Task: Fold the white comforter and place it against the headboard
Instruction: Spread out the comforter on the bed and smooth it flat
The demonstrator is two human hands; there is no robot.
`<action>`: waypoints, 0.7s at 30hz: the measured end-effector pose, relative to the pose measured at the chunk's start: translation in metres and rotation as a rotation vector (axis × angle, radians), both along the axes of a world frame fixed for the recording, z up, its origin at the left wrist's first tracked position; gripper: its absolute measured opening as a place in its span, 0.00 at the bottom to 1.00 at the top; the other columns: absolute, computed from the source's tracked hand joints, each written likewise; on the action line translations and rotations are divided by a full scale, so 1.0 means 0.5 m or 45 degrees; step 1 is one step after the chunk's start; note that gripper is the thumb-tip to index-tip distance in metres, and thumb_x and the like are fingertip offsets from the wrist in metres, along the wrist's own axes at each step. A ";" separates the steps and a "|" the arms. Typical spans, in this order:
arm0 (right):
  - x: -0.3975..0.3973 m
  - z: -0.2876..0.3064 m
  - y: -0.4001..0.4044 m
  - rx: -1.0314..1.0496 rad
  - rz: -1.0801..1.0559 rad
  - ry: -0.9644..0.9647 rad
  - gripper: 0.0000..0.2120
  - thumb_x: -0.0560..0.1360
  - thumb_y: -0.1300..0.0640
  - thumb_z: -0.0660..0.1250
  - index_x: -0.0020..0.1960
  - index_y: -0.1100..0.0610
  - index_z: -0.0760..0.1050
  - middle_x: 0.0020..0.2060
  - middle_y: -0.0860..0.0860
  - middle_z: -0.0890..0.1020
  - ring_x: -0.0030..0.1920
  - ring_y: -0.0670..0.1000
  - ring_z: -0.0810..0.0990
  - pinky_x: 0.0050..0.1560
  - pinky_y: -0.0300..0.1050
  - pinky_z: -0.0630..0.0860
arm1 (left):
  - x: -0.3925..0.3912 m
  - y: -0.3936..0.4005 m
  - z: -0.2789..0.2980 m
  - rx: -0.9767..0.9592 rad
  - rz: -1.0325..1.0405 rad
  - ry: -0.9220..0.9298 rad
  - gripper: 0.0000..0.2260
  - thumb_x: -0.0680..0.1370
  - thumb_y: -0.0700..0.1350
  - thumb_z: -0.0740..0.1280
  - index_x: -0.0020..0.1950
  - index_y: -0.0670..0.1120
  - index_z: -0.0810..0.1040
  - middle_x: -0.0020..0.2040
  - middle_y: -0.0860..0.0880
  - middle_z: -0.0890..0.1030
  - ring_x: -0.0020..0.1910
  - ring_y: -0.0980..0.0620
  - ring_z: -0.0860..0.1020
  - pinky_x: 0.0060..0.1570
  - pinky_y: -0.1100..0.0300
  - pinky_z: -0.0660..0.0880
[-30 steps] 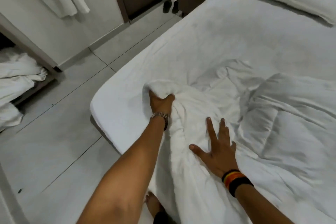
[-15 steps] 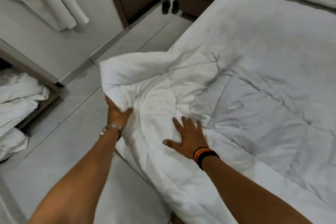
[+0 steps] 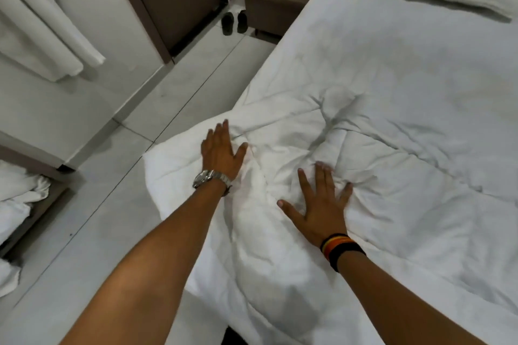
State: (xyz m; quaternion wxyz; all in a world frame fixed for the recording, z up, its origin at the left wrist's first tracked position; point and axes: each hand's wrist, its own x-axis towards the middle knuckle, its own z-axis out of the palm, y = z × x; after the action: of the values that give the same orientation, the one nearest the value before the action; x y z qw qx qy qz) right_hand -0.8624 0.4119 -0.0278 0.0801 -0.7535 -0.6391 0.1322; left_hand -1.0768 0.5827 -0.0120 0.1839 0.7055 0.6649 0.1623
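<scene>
Neither grip closed — left hand (image 3: pixel 220 152) and right hand (image 3: pixel 322 202) press flat on the white comforter (image 3: pixel 308 165), rumpled at the bed (image 3: pixel 392 64) corner — soft, bulky, best seized by its edge.

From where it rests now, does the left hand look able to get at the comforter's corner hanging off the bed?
Probably yes: the left hand lies flat on the comforter beside that corner, with nothing between them.
</scene>
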 end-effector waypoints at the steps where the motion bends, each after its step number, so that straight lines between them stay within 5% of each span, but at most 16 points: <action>1: -0.009 -0.006 0.006 0.001 -0.046 -0.029 0.47 0.74 0.19 0.42 0.86 0.43 0.46 0.85 0.55 0.41 0.85 0.57 0.38 0.75 0.78 0.35 | 0.023 0.034 -0.001 0.008 -0.083 0.001 0.38 0.83 0.61 0.62 0.86 0.46 0.52 0.85 0.42 0.57 0.84 0.40 0.54 0.81 0.45 0.51; 7: -0.110 -0.082 0.116 -0.039 -0.396 -0.063 0.47 0.75 0.19 0.44 0.86 0.45 0.51 0.85 0.61 0.44 0.84 0.63 0.38 0.71 0.84 0.40 | 0.114 0.301 -0.065 -0.162 -0.474 0.165 0.51 0.75 0.74 0.62 0.86 0.47 0.45 0.85 0.43 0.58 0.84 0.40 0.54 0.82 0.43 0.45; 11: -0.134 -0.092 0.149 0.028 -0.497 -0.162 0.47 0.78 0.23 0.47 0.86 0.53 0.53 0.84 0.64 0.48 0.84 0.65 0.42 0.73 0.83 0.43 | 0.144 0.343 -0.093 -0.371 -0.600 0.076 0.62 0.64 0.80 0.67 0.86 0.49 0.46 0.76 0.42 0.74 0.74 0.38 0.73 0.75 0.45 0.66; 14: -0.140 -0.084 0.175 -0.040 -0.537 -0.206 0.47 0.78 0.23 0.45 0.86 0.54 0.53 0.84 0.65 0.46 0.84 0.65 0.41 0.74 0.82 0.42 | 0.149 0.331 -0.111 -0.471 -0.632 0.036 0.65 0.60 0.80 0.70 0.86 0.52 0.46 0.74 0.44 0.76 0.70 0.39 0.77 0.64 0.50 0.76; 17: -0.159 -0.067 0.204 -0.170 -0.609 -0.183 0.48 0.76 0.22 0.41 0.86 0.51 0.45 0.84 0.64 0.39 0.83 0.65 0.35 0.74 0.80 0.39 | 0.148 0.339 -0.096 -0.507 -0.675 0.035 0.57 0.66 0.69 0.77 0.85 0.49 0.54 0.72 0.42 0.78 0.68 0.39 0.79 0.57 0.56 0.75; 21: -0.187 -0.043 0.255 -0.156 -0.671 -0.045 0.48 0.75 0.20 0.40 0.86 0.46 0.37 0.84 0.56 0.34 0.81 0.66 0.28 0.75 0.77 0.32 | 0.071 0.399 -0.013 -0.108 -0.623 -0.166 0.35 0.75 0.58 0.73 0.80 0.55 0.66 0.59 0.39 0.85 0.58 0.35 0.84 0.54 0.48 0.81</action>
State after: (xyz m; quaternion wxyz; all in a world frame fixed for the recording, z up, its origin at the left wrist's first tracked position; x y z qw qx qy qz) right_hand -0.9556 0.5393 -0.0495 0.0550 -0.8994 -0.4131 0.1321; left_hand -1.0414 0.7820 -0.0184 0.2895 0.8252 0.4673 0.1299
